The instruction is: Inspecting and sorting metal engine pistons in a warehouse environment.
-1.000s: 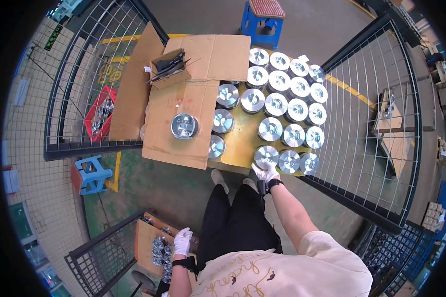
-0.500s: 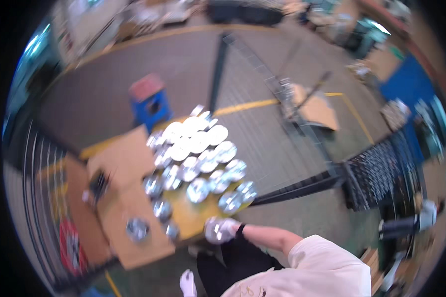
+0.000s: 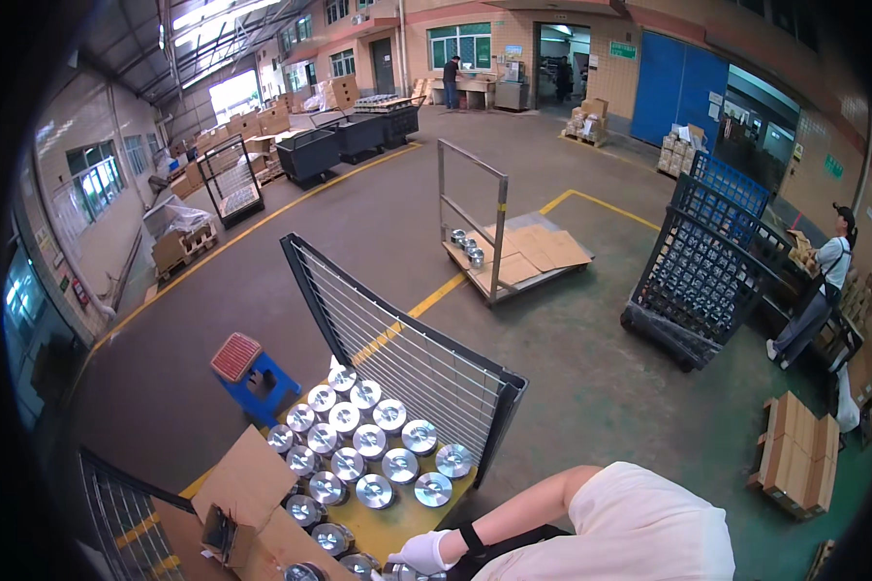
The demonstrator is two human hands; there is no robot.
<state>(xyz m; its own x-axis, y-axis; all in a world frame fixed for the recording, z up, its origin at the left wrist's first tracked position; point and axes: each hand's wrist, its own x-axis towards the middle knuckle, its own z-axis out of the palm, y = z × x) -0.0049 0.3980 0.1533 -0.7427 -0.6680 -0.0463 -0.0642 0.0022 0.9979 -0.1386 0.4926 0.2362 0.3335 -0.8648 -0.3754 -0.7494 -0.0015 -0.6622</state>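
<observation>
My right hand (image 3: 422, 554), in a white glove with a black band at the wrist, is closed on a shiny round metal part (image 3: 419, 574) at the lower edge. The frame cuts off most of that part. Beside it, several similar silver metal cylinders (image 3: 369, 441) stand in rough rows on a yellow platform (image 3: 382, 523). The nearest one to the hand is a cylinder (image 3: 360, 563) just to its left. My left hand does not show clearly; only a small white patch appears at the bottom edge.
An open cardboard box (image 3: 262, 474) with a small dark object lies left of the cylinders. A wire-mesh cart side (image 3: 407, 358) rises behind them, and a blue stool (image 3: 252, 373) stands beyond. Farther off are a flat cart (image 3: 528, 254), a black rack (image 3: 698, 276) and a person (image 3: 824, 271).
The view has tilted upward, showing more of the hall. My right hand, still on a metal part, now sits lower in the picture, and my left glove has dropped from clear sight.
</observation>
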